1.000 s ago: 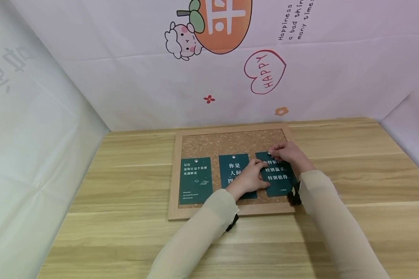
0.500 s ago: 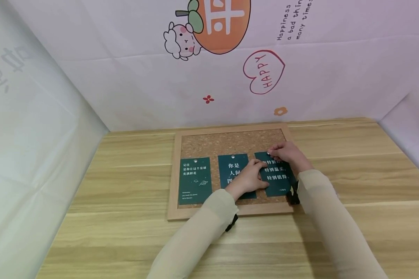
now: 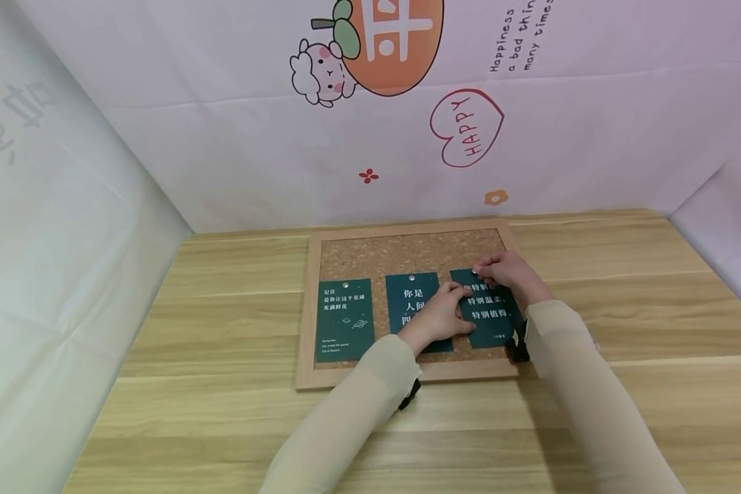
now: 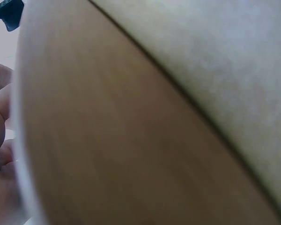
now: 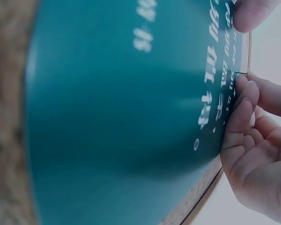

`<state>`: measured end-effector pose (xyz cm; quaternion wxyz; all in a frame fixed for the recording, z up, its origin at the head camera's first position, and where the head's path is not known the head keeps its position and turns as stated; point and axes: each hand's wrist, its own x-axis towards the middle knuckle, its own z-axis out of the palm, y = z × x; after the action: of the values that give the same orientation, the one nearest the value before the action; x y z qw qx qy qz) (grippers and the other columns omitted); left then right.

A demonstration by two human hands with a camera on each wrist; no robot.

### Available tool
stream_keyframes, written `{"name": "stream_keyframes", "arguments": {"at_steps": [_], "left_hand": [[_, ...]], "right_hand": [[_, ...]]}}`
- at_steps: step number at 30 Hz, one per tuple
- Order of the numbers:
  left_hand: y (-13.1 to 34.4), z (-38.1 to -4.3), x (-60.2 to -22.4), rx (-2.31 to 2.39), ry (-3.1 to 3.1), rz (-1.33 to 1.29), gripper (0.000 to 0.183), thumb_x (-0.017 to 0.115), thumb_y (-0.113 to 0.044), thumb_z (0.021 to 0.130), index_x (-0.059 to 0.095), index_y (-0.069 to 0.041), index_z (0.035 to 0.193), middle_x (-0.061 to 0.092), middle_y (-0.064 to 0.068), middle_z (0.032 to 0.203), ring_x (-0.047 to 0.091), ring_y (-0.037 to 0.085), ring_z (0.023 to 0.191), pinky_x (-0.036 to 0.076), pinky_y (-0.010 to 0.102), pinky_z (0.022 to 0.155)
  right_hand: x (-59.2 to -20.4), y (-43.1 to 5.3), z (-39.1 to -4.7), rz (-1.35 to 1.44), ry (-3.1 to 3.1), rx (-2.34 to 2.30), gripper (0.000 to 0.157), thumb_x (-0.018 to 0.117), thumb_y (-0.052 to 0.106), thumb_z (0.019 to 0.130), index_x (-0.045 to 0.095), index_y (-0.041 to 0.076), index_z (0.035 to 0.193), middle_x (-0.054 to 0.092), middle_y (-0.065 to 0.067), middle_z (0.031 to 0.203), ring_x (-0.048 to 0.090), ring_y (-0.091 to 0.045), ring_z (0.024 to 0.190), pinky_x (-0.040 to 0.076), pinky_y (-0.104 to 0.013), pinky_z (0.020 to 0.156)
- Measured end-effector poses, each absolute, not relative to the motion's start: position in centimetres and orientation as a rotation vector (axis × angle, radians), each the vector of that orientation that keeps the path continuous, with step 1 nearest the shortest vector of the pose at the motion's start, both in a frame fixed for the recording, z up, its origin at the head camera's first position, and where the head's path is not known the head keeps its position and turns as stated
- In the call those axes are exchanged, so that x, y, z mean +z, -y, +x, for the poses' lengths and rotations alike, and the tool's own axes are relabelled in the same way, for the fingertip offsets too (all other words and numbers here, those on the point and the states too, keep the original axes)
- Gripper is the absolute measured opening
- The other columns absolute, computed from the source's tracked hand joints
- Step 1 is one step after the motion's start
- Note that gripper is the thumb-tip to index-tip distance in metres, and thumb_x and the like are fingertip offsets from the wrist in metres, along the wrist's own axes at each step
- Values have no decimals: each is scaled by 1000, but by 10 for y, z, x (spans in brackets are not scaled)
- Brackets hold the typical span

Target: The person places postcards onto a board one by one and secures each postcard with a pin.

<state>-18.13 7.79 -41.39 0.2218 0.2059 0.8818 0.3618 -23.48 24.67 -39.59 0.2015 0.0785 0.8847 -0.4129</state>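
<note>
Three dark green cards with white print lie on a framed cork board [image 3: 407, 250]. My right hand [image 3: 508, 271] pinches a small silver thumbtack [image 3: 474, 272] at the top of the right card [image 3: 490, 328]. Its thin pin shows between the fingertips in the right wrist view, close over the card. With fingers spread, my left hand [image 3: 438, 317] rests its fingertips and thumb on that card's left edge. The left hand partly covers the middle card [image 3: 401, 288]. Silver tacks sit at the tops of the middle card and the left card [image 3: 346, 326].
The board lies on a wood-grain table [image 3: 222, 357], near a white printed cloth [image 3: 253, 158] that hangs behind it. Another pale cloth [image 3: 68, 240] hangs at the left. In the left wrist view the board's wooden frame [image 4: 107, 140] fills much of the picture.
Both hands keep their places at the right card, with the thumbtack still in the right fingertips. The head view has shifted very slightly.
</note>
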Motion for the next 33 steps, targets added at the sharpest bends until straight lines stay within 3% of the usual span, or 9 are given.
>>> {"name": "stream_keyframes", "arguments": {"at_steps": [33], "left_hand": [[-78, -182, -413, 996, -2432, 555, 60, 70, -21, 88, 45, -15, 142, 33, 2, 150, 48, 5, 71, 40, 17, 66]], "right_hand": [[-393, -247, -235, 240, -2433, -1160, 31, 47, 20, 101, 56, -4, 117, 54, 1, 83, 49, -13, 79, 42, -23, 72]]}}
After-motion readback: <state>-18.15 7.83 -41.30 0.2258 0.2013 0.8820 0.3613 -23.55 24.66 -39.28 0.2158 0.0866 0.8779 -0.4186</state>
